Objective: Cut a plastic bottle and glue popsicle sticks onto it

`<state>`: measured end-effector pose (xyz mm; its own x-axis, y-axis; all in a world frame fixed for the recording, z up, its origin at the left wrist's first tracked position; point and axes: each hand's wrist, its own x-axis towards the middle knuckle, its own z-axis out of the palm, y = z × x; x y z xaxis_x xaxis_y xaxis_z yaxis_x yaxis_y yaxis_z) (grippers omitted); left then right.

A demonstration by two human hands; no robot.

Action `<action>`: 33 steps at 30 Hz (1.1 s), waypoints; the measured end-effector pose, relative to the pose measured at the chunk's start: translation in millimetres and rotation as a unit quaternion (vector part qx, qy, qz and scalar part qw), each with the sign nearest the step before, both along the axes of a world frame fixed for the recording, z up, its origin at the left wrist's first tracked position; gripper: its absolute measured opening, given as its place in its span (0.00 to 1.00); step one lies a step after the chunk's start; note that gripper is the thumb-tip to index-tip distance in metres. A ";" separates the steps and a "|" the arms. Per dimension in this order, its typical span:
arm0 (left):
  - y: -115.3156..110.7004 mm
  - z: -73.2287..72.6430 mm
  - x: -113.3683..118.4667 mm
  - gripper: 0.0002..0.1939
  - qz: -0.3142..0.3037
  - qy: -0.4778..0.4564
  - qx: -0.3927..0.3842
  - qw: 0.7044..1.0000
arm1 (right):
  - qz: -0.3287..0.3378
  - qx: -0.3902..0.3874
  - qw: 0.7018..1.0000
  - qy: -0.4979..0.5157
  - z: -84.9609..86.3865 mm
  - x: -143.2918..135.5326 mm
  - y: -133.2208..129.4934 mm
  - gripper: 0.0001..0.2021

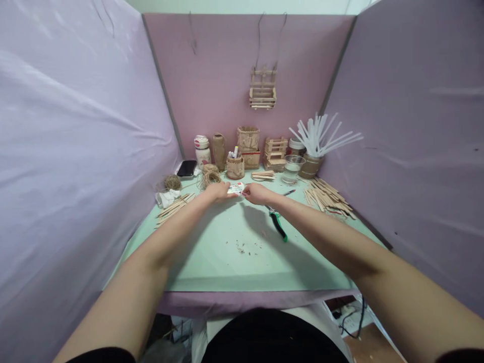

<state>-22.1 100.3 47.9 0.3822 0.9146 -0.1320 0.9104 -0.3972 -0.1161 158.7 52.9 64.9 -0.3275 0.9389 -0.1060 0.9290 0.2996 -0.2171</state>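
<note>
Over the far middle of the table, a small white item [236, 188] with red and dark print sits between my two hands; its exact kind is not clear. My left hand [218, 192] grips it from the left, with the thumb and fingers at its edge. From the right, my right hand [255, 193] has its fingers pinched together at the item's right end. Just below my right wrist lies a cutting tool with green and black handles [279, 226], its head partly hidden by the arm. A pen [289, 192] rests behind that wrist.
Twine balls [210, 176] and thin sticks [174, 207] lie left. Behind stand a stick-covered marker holder [235, 167], a clear water cup [293, 169] and a pot of white strips [313, 164]. Loose wooden sticks [328, 196] spread right. Small scraps [242, 249] dot the front.
</note>
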 end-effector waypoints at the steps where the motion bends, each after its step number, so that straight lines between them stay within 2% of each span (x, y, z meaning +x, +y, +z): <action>1: -0.2 0.3 0.4 0.38 0.000 0.000 0.001 1.000 | -0.007 0.002 1.000 0.000 -3.5 -1.4 0.0 0.13; 7: 0.8 1.3 -1.0 0.39 0.005 -0.004 0.001 1.000 | -0.036 0.031 0.999 0.013 -18.8 -6.8 -6.2 0.15; 17: 6.2 -0.4 -5.5 0.37 0.006 -0.022 -0.007 1.000 | -0.019 0.055 0.997 0.055 -23.9 1.9 -9.8 0.12; 27: 7.6 -2.5 -7.6 0.37 0.002 -0.026 0.009 1.000 | -0.073 0.063 0.990 0.101 -43.3 -19.7 -13.2 0.15; 33: 9.0 -4.2 -8.8 0.36 0.018 -0.042 0.008 0.999 | -0.073 0.086 0.986 0.122 -47.5 -12.1 -24.0 0.17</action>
<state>-31.0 109.3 43.7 0.3587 0.9295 -0.0853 0.9307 -0.3632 -0.0440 146.5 29.0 17.3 -0.1843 0.9749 0.1250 0.8909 0.2194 -0.3977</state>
